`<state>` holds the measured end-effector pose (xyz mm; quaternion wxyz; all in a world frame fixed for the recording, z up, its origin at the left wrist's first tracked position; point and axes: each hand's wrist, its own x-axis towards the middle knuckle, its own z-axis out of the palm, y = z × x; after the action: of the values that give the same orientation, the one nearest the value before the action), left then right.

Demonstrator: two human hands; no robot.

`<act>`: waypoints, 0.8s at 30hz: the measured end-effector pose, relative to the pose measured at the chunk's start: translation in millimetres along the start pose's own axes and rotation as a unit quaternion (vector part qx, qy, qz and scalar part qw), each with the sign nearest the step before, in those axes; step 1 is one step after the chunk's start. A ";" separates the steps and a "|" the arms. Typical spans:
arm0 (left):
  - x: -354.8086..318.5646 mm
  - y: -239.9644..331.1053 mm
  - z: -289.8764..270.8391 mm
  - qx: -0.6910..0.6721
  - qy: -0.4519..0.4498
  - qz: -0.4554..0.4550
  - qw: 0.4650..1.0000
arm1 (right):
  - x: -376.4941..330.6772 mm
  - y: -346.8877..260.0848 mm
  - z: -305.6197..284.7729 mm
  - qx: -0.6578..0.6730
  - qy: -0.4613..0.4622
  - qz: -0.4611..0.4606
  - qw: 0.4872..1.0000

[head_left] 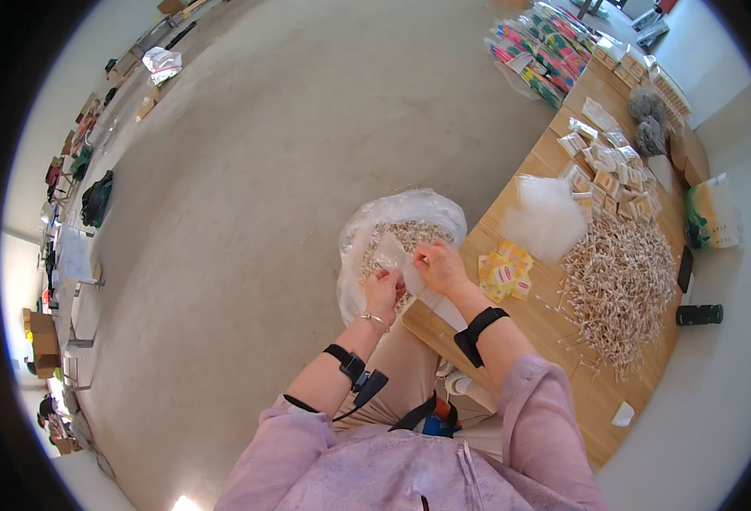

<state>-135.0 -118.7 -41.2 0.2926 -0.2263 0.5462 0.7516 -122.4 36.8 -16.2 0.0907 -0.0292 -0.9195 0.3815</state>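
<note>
Above a big clear plastic sack (355,243) full of cotton swabs, my two hands hold a small clear plastic bag (410,274) between them. My left hand (382,294) pinches one side of it, with the fingers pressed together. My right hand (440,266) grips the other side near its edge, its fingers bent inward. Whether anything lies inside the little bag I cannot tell. Right of my right hand, a small heap of yellow and white cards (506,271) lies on the wooden table (614,400). Past them are a stack of clear bags (546,220) and a large loose pile of cotton swabs (618,294).
Farther along the table lie several small filled packets (610,175). A dark cylinder (699,315) is by the wall on the right. Colourful wrapped bundles (541,53) lie beyond the table's far end. Tables and cardboard boxes (45,343) line the left wall.
</note>
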 end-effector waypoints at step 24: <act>-40.4 -16.9 14.1 0.233 -0.022 0.125 0.964 | -26.3 11.3 -5.9 -0.053 0.011 -0.008 0.998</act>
<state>-94.3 -109.1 -21.9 0.2533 -0.0651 0.7236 0.6388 -95.6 45.6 -23.9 0.1020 -0.0303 -0.9377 0.3307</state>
